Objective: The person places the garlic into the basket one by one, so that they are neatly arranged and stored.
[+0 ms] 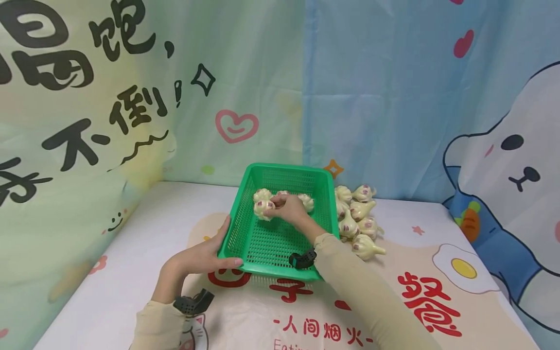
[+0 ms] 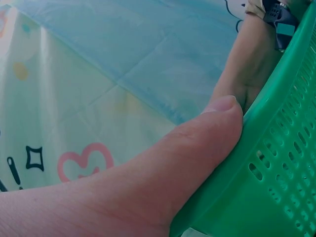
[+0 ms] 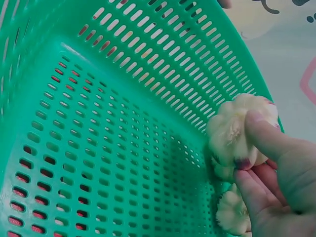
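A green perforated plastic basket (image 1: 280, 243) stands on the table with a few garlic bulbs inside. My right hand (image 1: 290, 210) reaches over it and pinches a garlic bulb (image 3: 237, 131) between thumb and fingers, near the left wall. Just behind that bulb is another one (image 1: 262, 194); a further bulb (image 1: 307, 202) lies right of the hand, and one behind the hand is partly hidden. My left hand (image 1: 202, 256) rests against the basket's near left corner, its straight thumb (image 2: 197, 140) along the rim and its fingers on the outer left side.
Outside the basket's right wall lies a pile of several garlic bulbs (image 1: 366, 247), partly hidden by the basket. A printed cloth (image 1: 420, 257) covers the table. Printed curtains (image 1: 372, 112) hang close behind the basket.
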Tool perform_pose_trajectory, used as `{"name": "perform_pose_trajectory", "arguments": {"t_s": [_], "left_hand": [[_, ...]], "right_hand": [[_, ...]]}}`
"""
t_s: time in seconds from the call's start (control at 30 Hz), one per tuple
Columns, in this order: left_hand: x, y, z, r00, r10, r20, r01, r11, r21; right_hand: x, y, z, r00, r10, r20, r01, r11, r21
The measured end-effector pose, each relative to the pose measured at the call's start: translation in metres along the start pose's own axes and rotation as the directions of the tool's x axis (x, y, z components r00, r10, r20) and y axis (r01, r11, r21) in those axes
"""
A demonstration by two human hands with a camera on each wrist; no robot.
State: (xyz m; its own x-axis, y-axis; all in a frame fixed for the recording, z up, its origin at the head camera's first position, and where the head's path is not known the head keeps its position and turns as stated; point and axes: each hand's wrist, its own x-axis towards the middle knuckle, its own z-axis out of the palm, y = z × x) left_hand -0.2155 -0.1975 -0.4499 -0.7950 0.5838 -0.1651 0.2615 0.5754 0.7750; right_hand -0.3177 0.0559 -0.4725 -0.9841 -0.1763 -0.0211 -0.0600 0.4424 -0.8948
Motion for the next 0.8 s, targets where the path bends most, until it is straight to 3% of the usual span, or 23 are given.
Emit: {"name": "perform_pose_trajectory", "arguments": {"t_s": [0.27, 0.63, 0.8], "left_hand": [[0.0, 0.0, -0.001, 1.0, -0.009, -0.01, 0.009, 1.0, -0.005], [0.001, 0.005, -0.003, 1.0, -0.024, -0.011, 0.024, 1.0, 0.007], [-0.001, 0.002, -0.002, 0.999, -0.031, -0.008, 0.031, 0.999, -0.009]], "right_hand": [[0.005, 0.001, 0.013, 0.996, -0.085, 0.036, 0.088, 0.993, -0.084], [0.009, 0.003, 0.017, 0.999, -0.036, 0.012, 0.037, 0.994, -0.104], [0.011, 0.005, 0.019, 0.999, -0.026, 0.04, 0.03, 0.994, -0.105]]}}
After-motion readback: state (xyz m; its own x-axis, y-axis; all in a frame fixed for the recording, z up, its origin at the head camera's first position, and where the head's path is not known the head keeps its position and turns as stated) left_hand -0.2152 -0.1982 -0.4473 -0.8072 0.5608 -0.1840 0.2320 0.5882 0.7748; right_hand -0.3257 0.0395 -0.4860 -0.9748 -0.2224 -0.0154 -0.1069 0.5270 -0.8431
